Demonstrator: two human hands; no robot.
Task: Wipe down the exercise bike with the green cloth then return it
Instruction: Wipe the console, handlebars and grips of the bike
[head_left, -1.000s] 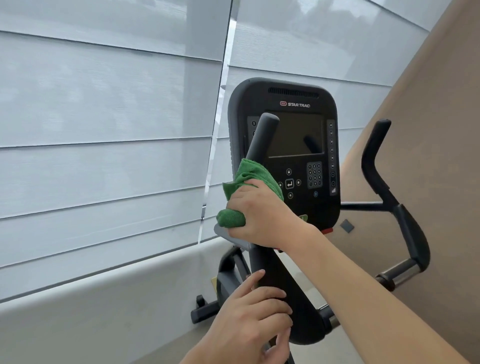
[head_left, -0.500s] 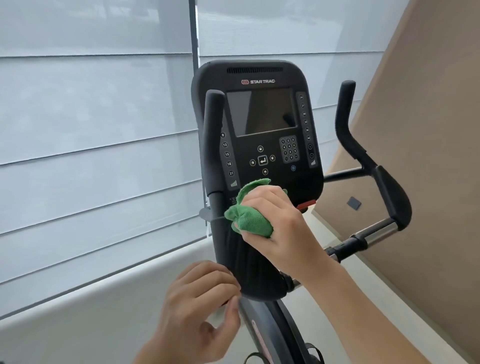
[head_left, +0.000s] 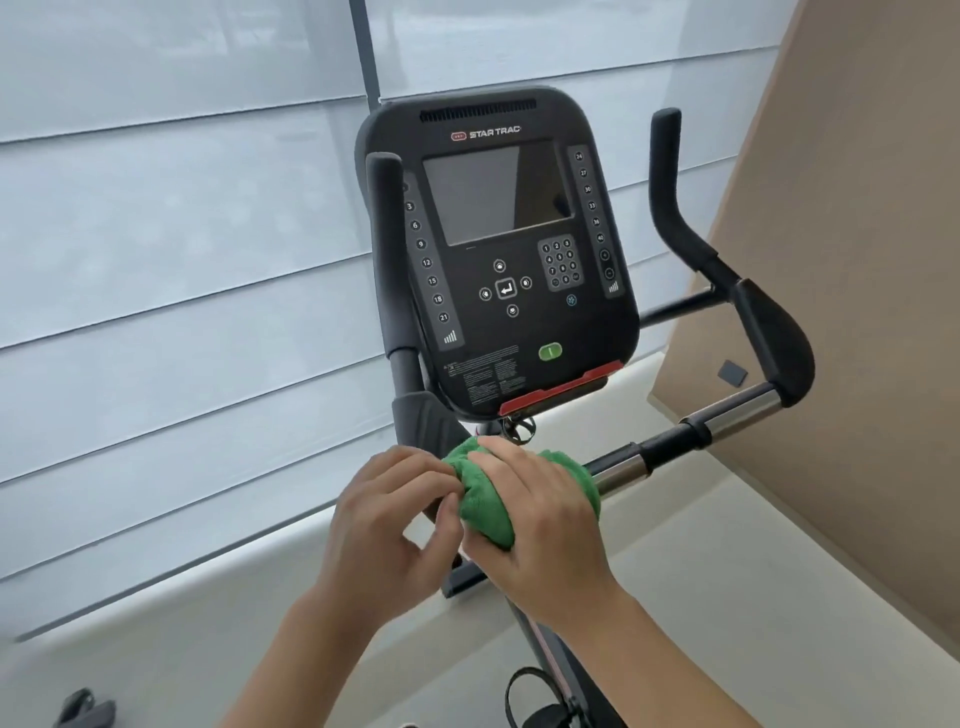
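1. While the head view looks down at the exercise bike (head_left: 498, 291), the green cloth (head_left: 483, 504) sits bunched up on the bar just below the screen box (head_left: 498, 249).
2. The right hand (head_left: 540, 514) lies on top of the cloth with its fingers curled over it, so it grips the cloth and presses it on the bar.
3. The left hand (head_left: 389, 519) is just to the left of the cloth, below the screen box. Its fingertips (head_left: 447, 501) are bent and touch the cloth's edge. It looks like a pinch on the edge, though I cannot be sure how tight it is.
4. To the right of the screen box, the shiny bar (head_left: 727, 415) and the black right handle (head_left: 769, 343) stick out. No hand or cloth touches them.
5. To the left of the screen box stands the tall black left handle (head_left: 387, 249), also with nothing on it.
6. Far below the screen box, a pedal strap (head_left: 535, 696) shows at the bottom edge.
7. I think the job is somewhere in the middle. The wiping is on the middle bar now.
8. I cannot tell from this view which parts are clean.
9. I guess the right side bar, the screen box and the lower parts may still need a wipe.
10. The cloth has not gone back to its place yet, and that place is not in view.
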